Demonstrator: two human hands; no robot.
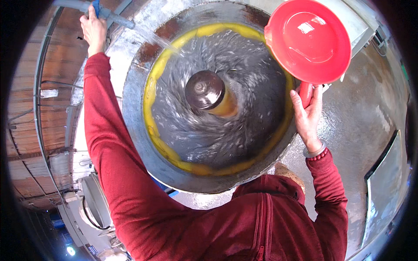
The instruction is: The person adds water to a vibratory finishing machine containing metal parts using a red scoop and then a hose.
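Scoop (307, 45) lay just beyond the right hand (308, 116), which clasped its handle (306, 93), long axis running forward, beside the tub (191, 180); the left hand (93, 32), well apart, was at the blue tap (96, 7), grip unclear.

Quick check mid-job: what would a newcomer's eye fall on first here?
Probably the glossy red scoop at upper right, its handle in the right hand. Next, the round tub in the centre, with grey contents swirling around a post. At upper left, water streams from a pipe near the left hand.
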